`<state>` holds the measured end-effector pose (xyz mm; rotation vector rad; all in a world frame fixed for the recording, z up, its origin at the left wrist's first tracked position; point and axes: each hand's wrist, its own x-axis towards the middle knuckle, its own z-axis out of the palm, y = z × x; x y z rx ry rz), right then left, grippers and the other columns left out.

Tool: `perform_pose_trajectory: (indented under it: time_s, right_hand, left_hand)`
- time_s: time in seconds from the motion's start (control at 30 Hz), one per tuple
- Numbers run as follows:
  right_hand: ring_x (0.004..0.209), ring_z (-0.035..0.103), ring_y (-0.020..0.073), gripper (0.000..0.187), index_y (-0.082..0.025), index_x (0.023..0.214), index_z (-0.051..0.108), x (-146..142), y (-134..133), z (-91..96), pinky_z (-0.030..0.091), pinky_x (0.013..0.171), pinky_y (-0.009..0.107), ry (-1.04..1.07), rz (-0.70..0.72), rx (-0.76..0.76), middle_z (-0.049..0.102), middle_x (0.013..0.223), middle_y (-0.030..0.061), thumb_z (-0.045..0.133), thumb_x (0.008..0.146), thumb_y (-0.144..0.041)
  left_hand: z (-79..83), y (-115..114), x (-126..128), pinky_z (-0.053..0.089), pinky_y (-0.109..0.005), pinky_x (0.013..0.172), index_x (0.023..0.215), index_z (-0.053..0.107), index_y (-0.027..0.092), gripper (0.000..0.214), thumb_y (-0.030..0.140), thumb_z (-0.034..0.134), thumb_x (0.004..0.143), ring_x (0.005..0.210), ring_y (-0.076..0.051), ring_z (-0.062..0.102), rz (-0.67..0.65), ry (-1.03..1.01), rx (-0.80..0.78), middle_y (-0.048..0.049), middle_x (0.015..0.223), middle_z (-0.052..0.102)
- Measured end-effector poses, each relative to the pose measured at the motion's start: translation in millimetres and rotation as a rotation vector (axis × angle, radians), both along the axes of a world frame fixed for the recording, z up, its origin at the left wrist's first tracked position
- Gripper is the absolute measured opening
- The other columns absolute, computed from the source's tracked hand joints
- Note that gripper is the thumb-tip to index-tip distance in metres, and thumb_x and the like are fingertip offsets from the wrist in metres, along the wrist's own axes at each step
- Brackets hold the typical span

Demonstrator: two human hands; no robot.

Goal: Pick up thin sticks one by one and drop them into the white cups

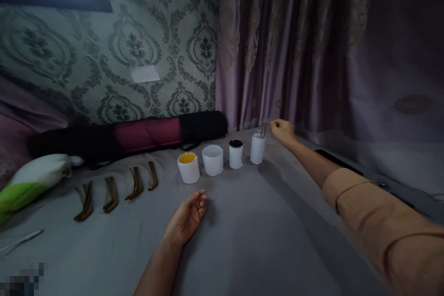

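Observation:
Four white cylindrical containers stand in a row on the grey sheet: one yellow inside [189, 173], a wide pale one [213, 164], a small one with a black inside [236, 157] and a tall one [257, 150]. Thin dark rods [263, 131] stick up out of the tall one. Beside its rim, my right hand [282, 132] is closed in a pinch; whatever is at the fingertips is too small to name. My left hand [189, 217] rests palm turned up before the yellow-lined container, fingers loosely curled, holding nothing.
Several bundles of L-shaped brownish sticks [111, 196] lie at the left. Behind them are a long black and maroon bag [149, 131] and a white and green plush [34, 178]. A pen-like thing [22, 240] lies front left. Curtains [263, 46] hang behind the containers.

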<state>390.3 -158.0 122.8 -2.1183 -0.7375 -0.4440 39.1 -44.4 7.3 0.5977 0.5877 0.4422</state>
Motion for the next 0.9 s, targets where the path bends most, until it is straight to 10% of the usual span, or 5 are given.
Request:
perform_pose_trajectory:
  time_s: [0.9]
  right_hand:
    - [0.042, 0.046, 0.0094, 0.035, -0.014, 0.067, 0.057, -48.7, 3.0, -9.3, 0.036, 0.044, 0.022, 0.173, 0.19, 0.443, 0.053, 0.053, 0.0015, 0.039, 0.078, -0.043]
  left_hand:
    - [-1.0, 1.4, -0.3, 0.041, -0.016, 0.043, 0.086, 0.055, 0.008, 0.011, 0.008, 0.047, 0.079, 0.05, -0.005, 0.049, 0.001, -0.011, -0.02, -0.0044, 0.069, 0.056]
